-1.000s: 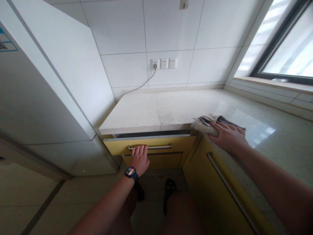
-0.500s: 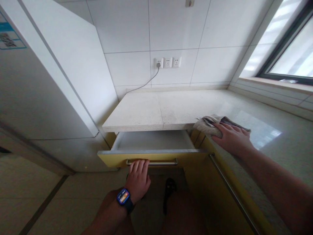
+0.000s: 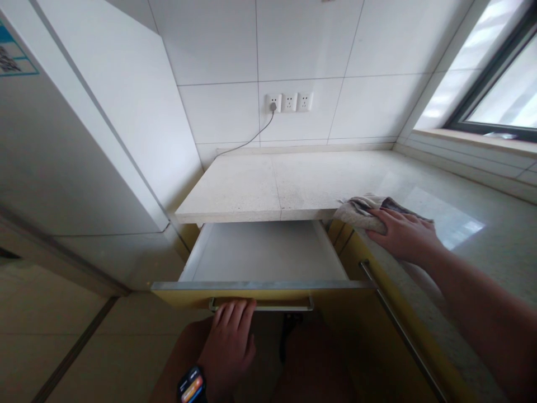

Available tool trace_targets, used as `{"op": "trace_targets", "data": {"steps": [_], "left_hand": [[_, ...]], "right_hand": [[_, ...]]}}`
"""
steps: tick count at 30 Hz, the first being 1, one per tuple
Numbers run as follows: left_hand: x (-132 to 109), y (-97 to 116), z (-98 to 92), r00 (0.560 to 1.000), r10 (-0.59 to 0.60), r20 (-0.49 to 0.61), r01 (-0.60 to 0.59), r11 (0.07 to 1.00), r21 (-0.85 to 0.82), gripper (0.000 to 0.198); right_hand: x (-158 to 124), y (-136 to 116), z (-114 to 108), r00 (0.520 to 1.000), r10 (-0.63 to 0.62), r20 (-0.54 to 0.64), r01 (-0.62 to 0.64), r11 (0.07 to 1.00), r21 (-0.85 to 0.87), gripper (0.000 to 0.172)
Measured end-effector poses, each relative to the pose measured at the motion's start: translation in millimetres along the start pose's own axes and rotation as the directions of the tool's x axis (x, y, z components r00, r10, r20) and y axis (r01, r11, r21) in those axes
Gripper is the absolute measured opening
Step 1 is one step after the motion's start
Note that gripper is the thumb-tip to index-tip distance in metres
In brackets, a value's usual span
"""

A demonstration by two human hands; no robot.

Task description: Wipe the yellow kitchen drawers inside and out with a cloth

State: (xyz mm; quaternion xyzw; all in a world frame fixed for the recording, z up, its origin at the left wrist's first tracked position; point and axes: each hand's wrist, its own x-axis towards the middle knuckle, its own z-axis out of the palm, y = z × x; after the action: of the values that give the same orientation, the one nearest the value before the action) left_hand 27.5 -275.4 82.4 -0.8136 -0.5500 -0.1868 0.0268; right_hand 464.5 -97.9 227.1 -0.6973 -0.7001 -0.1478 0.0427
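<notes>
My left hand, with a watch on the wrist, has its fingers hooked over the metal drawer handle. The yellow-fronted drawer is pulled out below the counter, and only its pale inner surface shows. On the right, my right hand is closed over a crumpled grey cloth. That cloth rests on the countertop at its inner corner, one end reaching the front edge. The fingertips of my right hand partly sink into the cloth's folds.
A tall white cabinet or appliance stands at the left. Wall sockets hold a plug with a grey cord running down to the counter. A yellow cabinet door with a long bar handle lies right of the drawer. A window is at upper right.
The drawer has come further out toward me, with my left hand moving along on its handle. My right hand and the cloth stay at nearly the same spot on the counter.
</notes>
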Motion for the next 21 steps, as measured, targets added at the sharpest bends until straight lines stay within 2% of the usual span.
{"op": "trace_targets", "data": {"steps": [10,13,17,21], "left_hand": [[-29,-2,2.9,0.982,0.167,-0.093,-0.156,0.981,0.111,0.059],[-37,-5,2.2,0.972,0.225,-0.063,-0.215,0.967,0.138,0.061],[-50,-10,5.4,0.979,0.200,-0.035,-0.194,0.973,0.123,0.060],[-66,-18,17.7,0.978,0.207,-0.002,-0.205,0.972,0.113,0.058]], "right_hand": [[1,9,-3,1.000,-0.003,0.025,0.004,1.000,-0.025,0.067],[-1,9,-7,0.999,-0.015,0.029,0.016,0.999,-0.031,0.067],[-1,11,-10,0.999,-0.012,0.040,0.014,0.999,-0.046,0.066],[1,14,-9,0.998,-0.013,0.055,0.016,0.999,-0.052,0.066]]}}
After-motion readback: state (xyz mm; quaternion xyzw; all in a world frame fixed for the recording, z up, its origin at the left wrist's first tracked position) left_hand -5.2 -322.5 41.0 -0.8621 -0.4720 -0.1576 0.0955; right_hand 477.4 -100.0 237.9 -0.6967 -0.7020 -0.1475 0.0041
